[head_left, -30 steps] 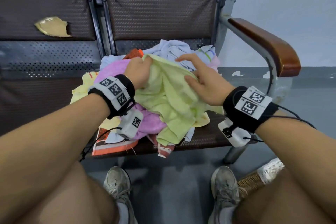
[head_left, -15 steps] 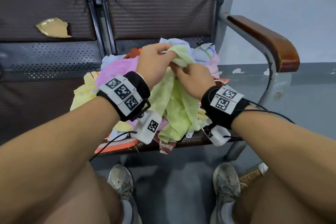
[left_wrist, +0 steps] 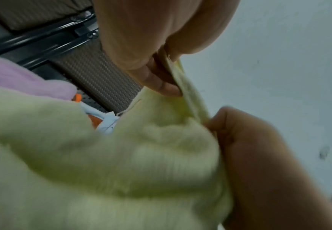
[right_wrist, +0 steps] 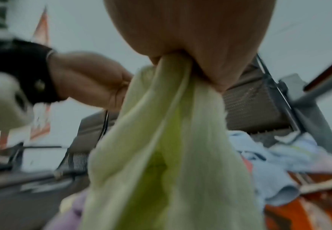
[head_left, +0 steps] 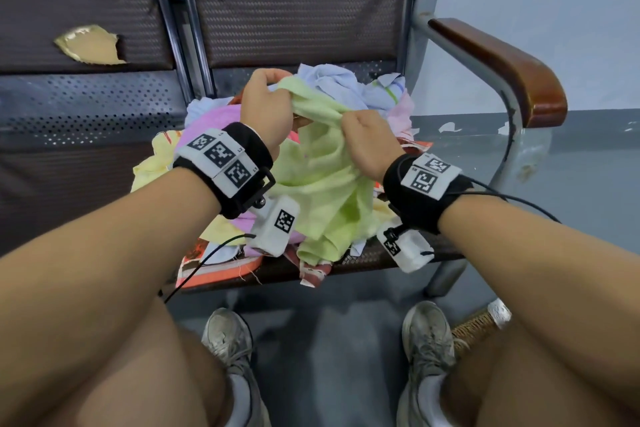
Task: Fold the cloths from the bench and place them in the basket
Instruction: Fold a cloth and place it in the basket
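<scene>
A light green cloth (head_left: pixel 322 177) hangs over the pile of cloths (head_left: pixel 367 94) on the bench seat (head_left: pixel 408 253). My left hand (head_left: pixel 266 104) pinches its top edge, high and at the left. My right hand (head_left: pixel 363 135) grips the same edge a little lower, to the right. In the left wrist view the green cloth (left_wrist: pixel 121 155) stretches between my left fingers (left_wrist: pixel 161 84) and the right hand (left_wrist: pixel 245 140). In the right wrist view the green cloth (right_wrist: pixel 171 147) drops from my curled right hand (right_wrist: pixel 182 60). A woven basket (head_left: pixel 474 329) shows only partly by my right leg.
The pile holds pink (head_left: pixel 214 121), pale blue, yellow and orange-patterned cloths (head_left: pixel 221 267). A wooden armrest (head_left: pixel 502 62) on a metal frame stands at the right. The bench backrest (head_left: pixel 294 10) rises behind. My shoes (head_left: pixel 228 340) rest on the grey floor below.
Both hands went from lying on the green cloth to gripping its top edge close together. They have since drawn slightly apart and lifted the edge off the pile.
</scene>
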### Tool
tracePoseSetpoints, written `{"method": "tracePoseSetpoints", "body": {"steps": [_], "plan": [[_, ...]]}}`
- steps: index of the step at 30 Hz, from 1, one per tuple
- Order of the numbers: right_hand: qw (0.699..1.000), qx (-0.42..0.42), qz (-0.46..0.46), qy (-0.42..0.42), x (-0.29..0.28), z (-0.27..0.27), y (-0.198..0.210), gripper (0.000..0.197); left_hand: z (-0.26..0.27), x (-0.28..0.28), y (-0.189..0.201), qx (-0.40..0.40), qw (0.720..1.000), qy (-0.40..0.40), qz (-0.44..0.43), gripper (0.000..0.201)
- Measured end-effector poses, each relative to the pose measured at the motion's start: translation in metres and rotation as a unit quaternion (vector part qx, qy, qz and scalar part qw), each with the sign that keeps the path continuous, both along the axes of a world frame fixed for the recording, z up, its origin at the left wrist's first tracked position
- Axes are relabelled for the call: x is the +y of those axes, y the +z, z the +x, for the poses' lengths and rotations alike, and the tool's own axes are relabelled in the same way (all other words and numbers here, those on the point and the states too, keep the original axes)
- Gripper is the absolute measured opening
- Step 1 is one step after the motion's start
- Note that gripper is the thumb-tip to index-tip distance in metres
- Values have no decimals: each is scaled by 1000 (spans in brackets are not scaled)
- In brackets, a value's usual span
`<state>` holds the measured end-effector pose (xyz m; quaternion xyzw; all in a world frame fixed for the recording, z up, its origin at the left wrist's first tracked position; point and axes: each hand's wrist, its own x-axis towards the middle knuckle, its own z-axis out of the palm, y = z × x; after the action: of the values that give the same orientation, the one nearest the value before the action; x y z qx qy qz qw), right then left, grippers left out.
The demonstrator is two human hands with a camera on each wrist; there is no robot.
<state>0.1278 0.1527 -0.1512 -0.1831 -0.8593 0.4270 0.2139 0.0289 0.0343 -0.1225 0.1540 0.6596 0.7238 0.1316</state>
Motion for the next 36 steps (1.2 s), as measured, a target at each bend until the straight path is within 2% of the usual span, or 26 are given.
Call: {"method": "tracePoseSetpoints", "body": {"steps": [2,3,4,6,9,12,16,20,24,26,29,32,34,36], "plan": [[982,-57,160,77,0,4,-3,42,-7,2,2,-11,1000,24,-12,22],[964,-89,225,108,2,4,-6,36,-11,2,1,-9,999,35,-19,22],[948,-117,270,124,5,4,-9,29,-14,1,0,-4,999,43,-27,21],[932,-156,304,123,14,7,-13,31,-21,-2,-4,5,998,52,-37,20],[933,-180,290,114,32,15,-14,49,-35,-14,-9,-9,997,63,-45,28],[937,-191,284,67,43,18,-12,60,-42,-25,-15,-35,998,44,-34,37],[958,-180,221,30,50,16,-14,58,-44,-27,-20,3,999,38,-22,36],[944,-235,223,57,55,23,-15,44,-52,-32,-23,33,997,69,-21,26],[932,-295,203,61,53,26,-21,60,-53,-31,-25,12,997,71,-7,29],[953,-262,147,49,54,27,-25,65,-54,-32,-25,-8,997,77,1,28],[984,-170,44,16,59,31,-27,59,-59,-35,-27,-24,997,75,-26,27],[994,-95,-30,-33,62,27,-24,62,-63,-34,-26,-44,997,57,-23,24],[996,-61,-35,-63,63,25,-20,62,-64,-33,-23,-58,997,42,-11,24],[998,-56,6,-23,68,29,-18,58,-66,-35,-22,-57,997,41,-15,29]]}}
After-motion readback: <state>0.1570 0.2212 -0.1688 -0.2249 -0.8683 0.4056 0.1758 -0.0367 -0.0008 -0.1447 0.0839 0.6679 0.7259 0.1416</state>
